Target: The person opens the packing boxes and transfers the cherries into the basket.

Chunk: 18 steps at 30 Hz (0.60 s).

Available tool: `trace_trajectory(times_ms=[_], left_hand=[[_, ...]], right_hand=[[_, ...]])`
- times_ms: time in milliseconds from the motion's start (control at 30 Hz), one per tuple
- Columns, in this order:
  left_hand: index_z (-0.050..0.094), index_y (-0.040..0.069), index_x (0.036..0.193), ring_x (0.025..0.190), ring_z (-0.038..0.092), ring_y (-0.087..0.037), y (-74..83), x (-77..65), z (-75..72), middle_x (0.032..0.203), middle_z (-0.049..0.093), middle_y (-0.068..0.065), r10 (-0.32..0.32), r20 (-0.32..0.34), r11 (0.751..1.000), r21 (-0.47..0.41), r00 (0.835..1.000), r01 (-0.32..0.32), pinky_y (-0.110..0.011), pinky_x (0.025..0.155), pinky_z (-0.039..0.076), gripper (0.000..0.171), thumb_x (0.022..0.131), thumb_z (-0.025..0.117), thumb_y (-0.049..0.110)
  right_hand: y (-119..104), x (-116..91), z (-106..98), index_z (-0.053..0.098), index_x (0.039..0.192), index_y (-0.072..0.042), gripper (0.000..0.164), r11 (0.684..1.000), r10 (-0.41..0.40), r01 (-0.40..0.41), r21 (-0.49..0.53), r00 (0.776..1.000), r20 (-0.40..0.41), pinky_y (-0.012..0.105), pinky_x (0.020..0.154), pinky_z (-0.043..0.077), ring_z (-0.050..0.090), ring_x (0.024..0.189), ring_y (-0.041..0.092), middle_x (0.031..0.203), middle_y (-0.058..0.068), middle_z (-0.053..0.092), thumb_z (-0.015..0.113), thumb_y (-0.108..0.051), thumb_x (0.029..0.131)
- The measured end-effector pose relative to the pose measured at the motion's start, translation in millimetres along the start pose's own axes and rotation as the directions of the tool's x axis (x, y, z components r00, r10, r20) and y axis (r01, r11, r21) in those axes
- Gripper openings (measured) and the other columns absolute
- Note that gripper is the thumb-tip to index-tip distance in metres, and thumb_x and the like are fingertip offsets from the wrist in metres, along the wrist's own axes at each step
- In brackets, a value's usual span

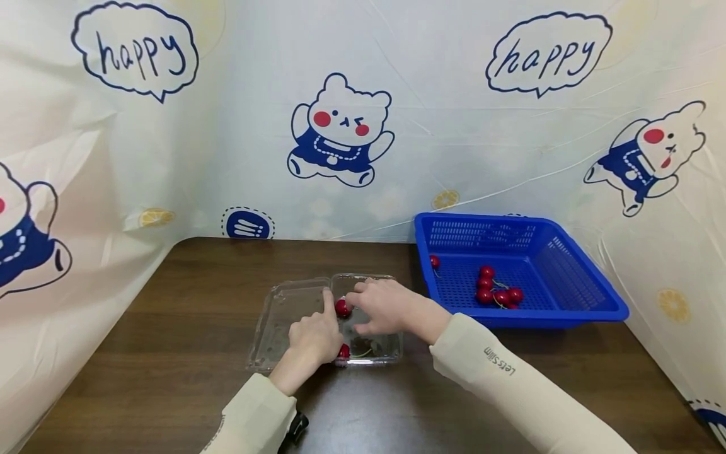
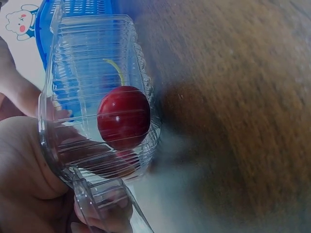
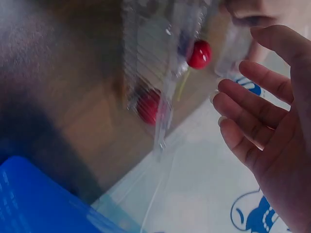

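A clear plastic clamshell box [image 1: 386, 350] lies unfolded on the table, its lid [image 1: 289, 315] to the left. Two red cherries show inside the box: a front cherry [image 2: 124, 118] near the hinge with its green stem, and another cherry [image 1: 343, 308] farther back. My left hand [image 1: 315, 337] grips the box at the hinge, index finger stretched along it and the other fingers curled. Over the right half of the box hovers my right hand [image 1: 388, 307], fingers spread loosely and holding nothing; in the right wrist view its palm is bare.
To the right of the box stands a blue plastic basket [image 1: 595, 302] with several cherries [image 1: 484, 284] in it and a lone cherry [image 1: 434, 261] at its left side. A printed cloth [image 1: 351, 208] hangs behind the brown wooden table [image 1: 170, 353].
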<state>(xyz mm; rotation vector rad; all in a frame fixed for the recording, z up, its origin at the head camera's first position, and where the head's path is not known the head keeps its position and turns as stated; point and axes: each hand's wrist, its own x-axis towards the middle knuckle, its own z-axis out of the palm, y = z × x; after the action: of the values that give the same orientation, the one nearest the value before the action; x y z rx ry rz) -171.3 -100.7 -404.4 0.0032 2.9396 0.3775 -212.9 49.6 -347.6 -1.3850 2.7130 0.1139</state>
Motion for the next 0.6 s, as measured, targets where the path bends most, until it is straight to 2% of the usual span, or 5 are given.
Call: trace_trajectory(times_ms=[100, 267, 400, 600], left_hand=[[0.012, -0.001, 0.153, 0.048, 0.052, -0.025, 0.2, -0.2, 0.2, 0.058, 0.061, -0.012, 0.001, -0.006, 1.0, 0.003, 1.0, -0.001, -0.039, 0.046, 0.041, 0.084, 0.085, 0.057, 0.019], [0.011, -0.002, 0.153, 0.045, 0.047, -0.022, 1.5, -0.8, -0.3, 0.053, 0.057, -0.009, 0.001, 0.003, 1.0, 0.006, 1.0, -0.001, -0.036, 0.043, 0.036, 0.084, 0.085, 0.056, 0.017], [0.012, -0.001, 0.153, 0.048, 0.051, -0.024, 1.7, -0.1, -0.7, 0.057, 0.06, -0.012, -0.003, 0.001, 1.0, 0.015, 1.0, 0.003, -0.039, 0.045, 0.04, 0.084, 0.085, 0.057, 0.018], [0.013, -0.002, 0.152, 0.051, 0.055, -0.027, 1.4, 0.1, -1.0, 0.064, 0.065, -0.015, -0.009, -0.006, 1.0, 0.015, 1.0, 0.009, -0.043, 0.049, 0.046, 0.085, 0.084, 0.059, 0.019]], right_hand=[[-3.7, 2.3, 5.2, 0.066, 0.114, -0.015, 0.038, 1.0, -0.011, 0.011, -0.02, 1.0, 0.014, 0.042, 0.082, 0.057, 0.063, 0.097, 0.023, 0.11, 0.007, 0.068, 0.067, -0.04, 0.086], [-7.9, 3.2, 12.0, 0.067, 0.114, -0.017, 0.039, 0.999, -0.009, 0.01, -0.032, 0.999, 0.05, 0.04, 0.086, 0.056, 0.063, 0.102, 0.021, 0.116, 0.006, 0.069, 0.066, -0.043, 0.086], [-10.3, 3.9, 15.4, 0.066, 0.114, -0.018, 0.041, 1.0, 0.008, -0.006, -0.031, 0.997, 0.075, 0.038, 0.086, 0.056, 0.062, 0.102, 0.02, 0.119, 0.006, 0.068, 0.066, -0.046, 0.085], [-13.3, 5.6, 22.1, 0.066, 0.112, -0.017, 0.044, 0.999, -0.023, 0.024, -0.024, 0.998, 0.063, 0.036, 0.081, 0.057, 0.065, 0.095, 0.018, 0.113, 0.004, 0.07, 0.066, -0.051, 0.083]])
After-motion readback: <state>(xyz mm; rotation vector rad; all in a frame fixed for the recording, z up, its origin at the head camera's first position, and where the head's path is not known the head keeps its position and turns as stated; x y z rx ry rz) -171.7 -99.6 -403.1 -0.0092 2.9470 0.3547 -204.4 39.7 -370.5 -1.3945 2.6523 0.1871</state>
